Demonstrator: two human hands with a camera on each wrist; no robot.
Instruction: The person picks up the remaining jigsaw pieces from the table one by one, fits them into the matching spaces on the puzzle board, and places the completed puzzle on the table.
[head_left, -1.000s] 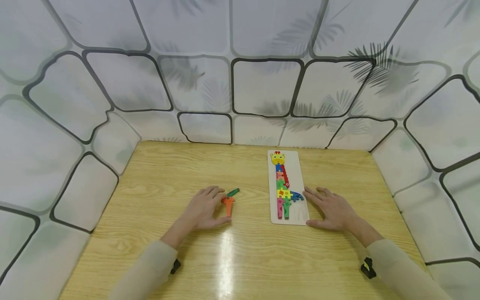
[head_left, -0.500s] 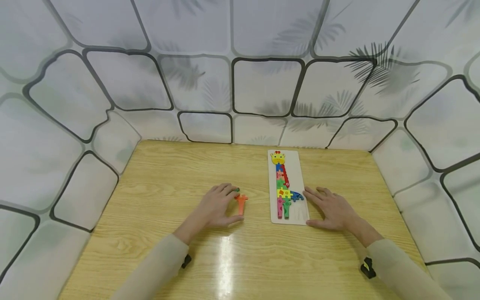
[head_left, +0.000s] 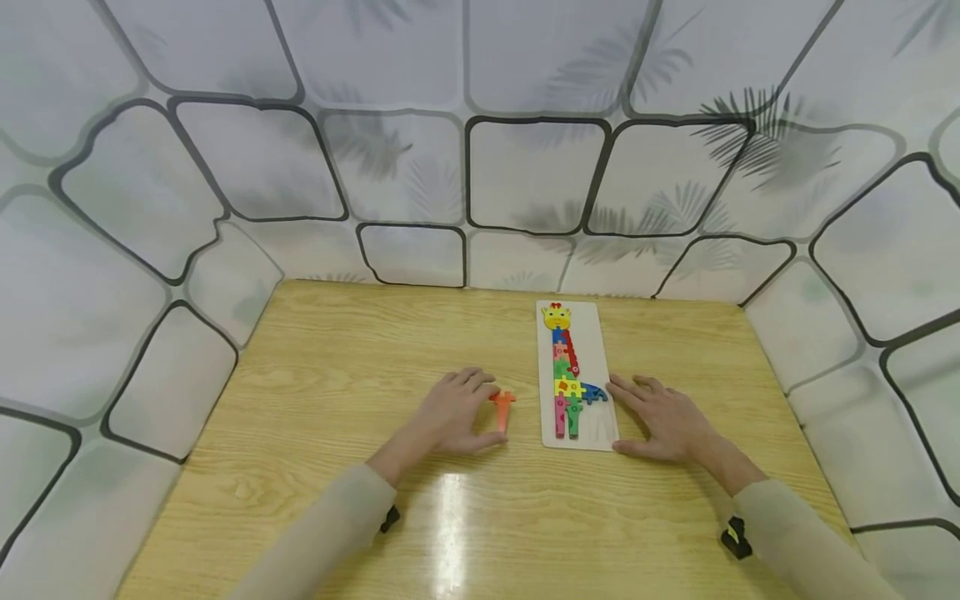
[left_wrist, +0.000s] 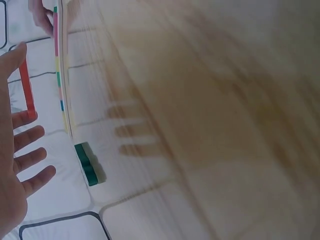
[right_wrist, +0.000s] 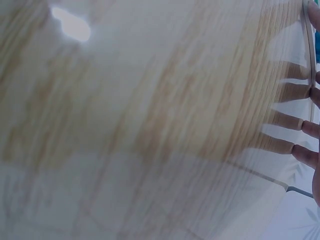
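My left hand (head_left: 457,414) pinches an orange puzzle piece (head_left: 503,410) between thumb and index finger, above the table. In the left wrist view the orange piece (left_wrist: 27,87) spans from thumb tip to index fingertip, the other fingers spread apart. A giraffe puzzle board (head_left: 592,350) lies to the right, with colourful pieces forming the head, neck, body and two legs. My right hand (head_left: 663,421) rests at the board's right edge, thumb by its lower corner. A green piece (left_wrist: 86,164) lies on the table beyond my left fingers; the head view hides it behind that hand.
The wood-grain table (head_left: 337,333) is shiny and reflects light near its front. Pale walls (head_left: 532,175) with a dark stone-outline pattern enclose its back and both sides. A dark wrist device (head_left: 737,537) sits below the right sleeve.
My left hand has moved right toward the board, the orange piece in its grip. The green piece has gone out of sight behind the hand in the head view. My right hand has stayed put.
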